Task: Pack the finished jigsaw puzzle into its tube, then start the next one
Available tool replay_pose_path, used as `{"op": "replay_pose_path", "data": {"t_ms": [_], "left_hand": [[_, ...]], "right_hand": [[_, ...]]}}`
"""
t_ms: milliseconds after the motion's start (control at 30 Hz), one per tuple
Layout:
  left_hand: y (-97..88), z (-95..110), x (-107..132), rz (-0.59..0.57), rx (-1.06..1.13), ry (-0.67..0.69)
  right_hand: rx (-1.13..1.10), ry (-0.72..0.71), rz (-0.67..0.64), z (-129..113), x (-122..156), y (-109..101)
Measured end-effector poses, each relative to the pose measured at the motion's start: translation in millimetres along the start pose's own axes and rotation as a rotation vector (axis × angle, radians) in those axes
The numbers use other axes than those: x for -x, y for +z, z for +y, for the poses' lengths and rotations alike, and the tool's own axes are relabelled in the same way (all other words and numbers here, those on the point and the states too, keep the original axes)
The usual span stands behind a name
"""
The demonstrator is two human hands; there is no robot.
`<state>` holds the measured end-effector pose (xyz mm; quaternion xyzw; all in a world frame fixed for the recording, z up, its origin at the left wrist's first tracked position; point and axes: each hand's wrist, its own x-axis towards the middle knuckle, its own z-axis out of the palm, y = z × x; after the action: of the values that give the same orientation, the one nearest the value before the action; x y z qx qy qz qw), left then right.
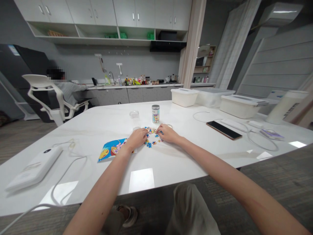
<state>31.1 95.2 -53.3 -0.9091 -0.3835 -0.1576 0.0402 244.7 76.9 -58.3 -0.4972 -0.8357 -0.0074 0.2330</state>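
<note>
Small colourful jigsaw puzzle pieces [154, 135] lie in a loose cluster on the white table. At the cluster's left edge is my left hand [138, 138], its fingers bent together over a puzzle piece. From the right, my right hand [168, 133] reaches in with curled fingers pinched on a puzzle piece. The held pieces are mostly covered by the fingertips. A blue printed bag [110, 149] lies partly behind my left wrist. Just beyond the hands stands an upright tin [156, 114] with a cartoon label and metal lid. Left of it is a small clear container [134, 114].
On the right are a phone [223, 130], white cables and lidded storage boxes [185, 97]. A white power bank [34, 168] with a cable lies at left on the white table [88, 130]. Another person [67, 89] sits at far left, by the kitchen counter.
</note>
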Motion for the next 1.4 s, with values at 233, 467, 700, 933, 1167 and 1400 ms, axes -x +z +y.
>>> {"op": "replay_pose_path", "data": {"t_ms": [233, 467, 700, 933, 1167, 1400], "left_hand": [[0.3, 1, -1, 0.011, 0.029, -0.035], [-1.1, -4, 1, 0.086, 0.105, -0.195], [-2.2, -10, 6, 0.083, 0.133, -0.296], [-1.0, -9, 7, 0.087, 0.148, -0.250], [-0.3, -5, 7, 0.087, 0.151, -0.139], [-4.6, 1, 8, 0.115, 0.144, -0.082]], "right_hand": [[-0.010, 0.007, 0.001, 0, 0, 0], [-0.009, 0.004, -0.002, 0, 1, 1], [0.009, 0.013, 0.019, 0, 2, 1], [0.000, -0.086, -0.049, 2, 0, 8], [0.008, -0.089, -0.038, 1, 0, 6], [-0.077, -0.058, 0.126, 3, 0, 3]]}}
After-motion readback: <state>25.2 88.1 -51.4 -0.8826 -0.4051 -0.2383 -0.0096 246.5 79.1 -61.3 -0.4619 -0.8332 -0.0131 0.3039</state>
